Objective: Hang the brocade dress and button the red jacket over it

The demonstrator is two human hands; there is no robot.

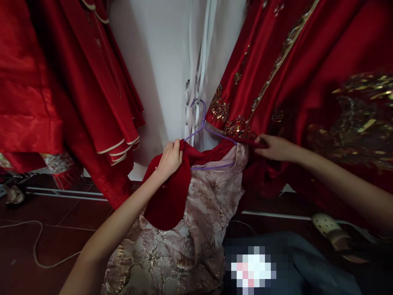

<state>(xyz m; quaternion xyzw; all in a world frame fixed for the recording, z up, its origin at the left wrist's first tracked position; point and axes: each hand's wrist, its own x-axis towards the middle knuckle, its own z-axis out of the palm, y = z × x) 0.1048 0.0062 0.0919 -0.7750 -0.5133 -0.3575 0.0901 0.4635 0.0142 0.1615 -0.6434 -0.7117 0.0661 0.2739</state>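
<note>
A purple wire hanger (202, 135) carries a dress with a dark red top (172, 192) and a pale pink floral brocade skirt (196, 221). My left hand (170, 159) is closed on the red fabric at the hanger's left shoulder. My right hand (274, 147) pinches the red fabric at the hanger's right shoulder. Both hands hold the garment up in front of a white wall (159, 61).
Red satin garments with cream trim (101, 90) hang at the left. Red gowns with gold embroidery (307, 82) hang at the right. A white cable (37, 241) lies on the dark red floor. A beige perforated shoe (330, 230) sits at the lower right.
</note>
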